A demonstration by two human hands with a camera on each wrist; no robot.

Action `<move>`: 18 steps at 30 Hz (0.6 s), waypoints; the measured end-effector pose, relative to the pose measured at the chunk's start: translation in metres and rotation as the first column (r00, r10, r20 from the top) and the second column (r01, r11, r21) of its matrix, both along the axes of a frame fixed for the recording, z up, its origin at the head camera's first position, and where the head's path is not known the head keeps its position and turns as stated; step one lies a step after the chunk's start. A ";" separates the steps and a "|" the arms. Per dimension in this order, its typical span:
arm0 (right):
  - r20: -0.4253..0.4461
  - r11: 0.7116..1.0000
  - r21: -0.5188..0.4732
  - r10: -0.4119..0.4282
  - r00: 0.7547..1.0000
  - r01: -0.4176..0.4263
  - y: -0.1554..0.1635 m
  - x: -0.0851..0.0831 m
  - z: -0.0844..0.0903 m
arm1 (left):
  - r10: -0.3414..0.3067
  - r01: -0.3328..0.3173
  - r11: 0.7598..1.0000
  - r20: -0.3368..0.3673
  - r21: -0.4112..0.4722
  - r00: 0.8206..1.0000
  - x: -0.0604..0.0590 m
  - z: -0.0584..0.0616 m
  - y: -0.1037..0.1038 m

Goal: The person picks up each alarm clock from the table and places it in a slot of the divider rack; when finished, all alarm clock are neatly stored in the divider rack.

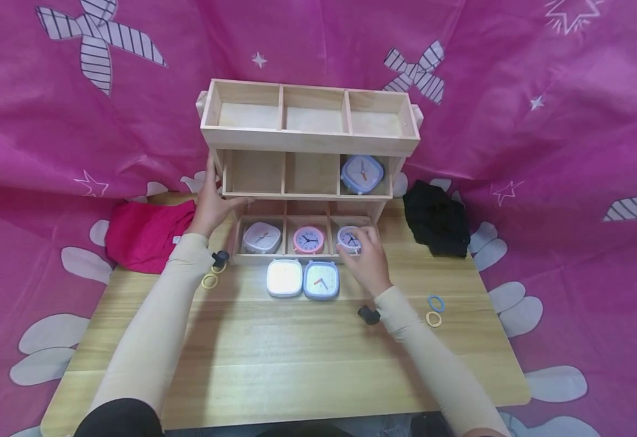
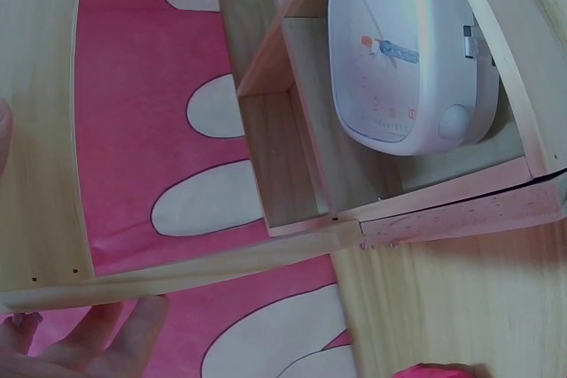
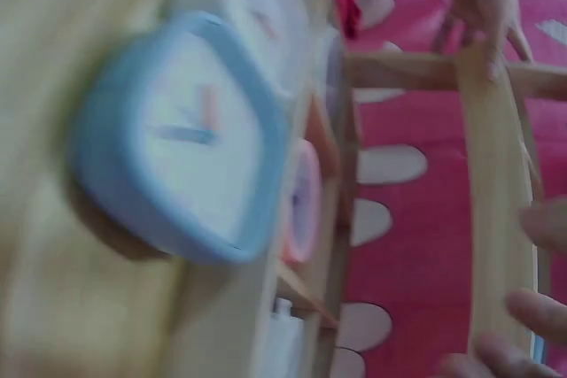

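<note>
1. On the bottom shelf of the wooden rack (image 1: 307,136), the right hand (image 1: 370,261) has its fingers curled round a small lilac clock (image 1: 348,238) in the right-hand box.
2. The left hand (image 1: 209,206) presses flat and open on the rack's left side and keeps it steady.
3. I think it is best to hold the clock by its edges and move it slowly, so it does not bump the thin wooden walls.
4. The pink clock (image 1: 308,240) and the white clock (image 1: 262,237) sit in the next boxes.
5. Two more clocks lie on the wooden table (image 1: 296,358), with hair ties and folded clothes near. Pink cloth with stars hangs all around.
</note>
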State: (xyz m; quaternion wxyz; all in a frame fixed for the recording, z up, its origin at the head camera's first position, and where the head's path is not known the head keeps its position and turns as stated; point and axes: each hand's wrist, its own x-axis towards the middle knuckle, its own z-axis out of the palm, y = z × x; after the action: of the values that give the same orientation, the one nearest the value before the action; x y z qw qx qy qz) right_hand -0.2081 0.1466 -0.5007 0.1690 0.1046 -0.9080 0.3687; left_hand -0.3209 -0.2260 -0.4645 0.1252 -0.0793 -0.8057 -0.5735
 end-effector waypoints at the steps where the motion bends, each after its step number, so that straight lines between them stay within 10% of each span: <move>1: 0.050 0.999 0.038 0.016 0.999 -0.017 0.000 0.005 -0.004 | 0.000 0.000 1.000 0.003 0.001 1.000 0.000 0.000 0.000; 9: 0.443 0.951 0.205 0.122 0.888 -0.233 -0.005 0.026 -0.034 | 0.004 -0.004 1.000 -0.008 -0.005 1.000 -0.001 0.000 -0.001; 13: 0.502 0.939 0.190 0.158 0.851 -0.287 -0.006 0.028 -0.046 | 0.012 -0.012 1.000 -0.011 -0.029 1.000 -0.001 -0.002 -0.003; 18: 0.470 0.939 0.172 0.189 0.862 -0.299 -0.008 0.028 -0.060 | 0.021 -0.021 0.999 -0.006 -0.046 1.000 -0.001 -0.002 -0.002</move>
State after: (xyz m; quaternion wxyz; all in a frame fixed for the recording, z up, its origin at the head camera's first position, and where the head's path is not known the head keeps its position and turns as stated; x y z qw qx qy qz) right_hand -0.1801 0.1390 -0.5609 -0.1060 0.1517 -0.9392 0.2893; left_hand -0.3215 -0.2281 -0.4663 0.1315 -0.0751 -0.8192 -0.5531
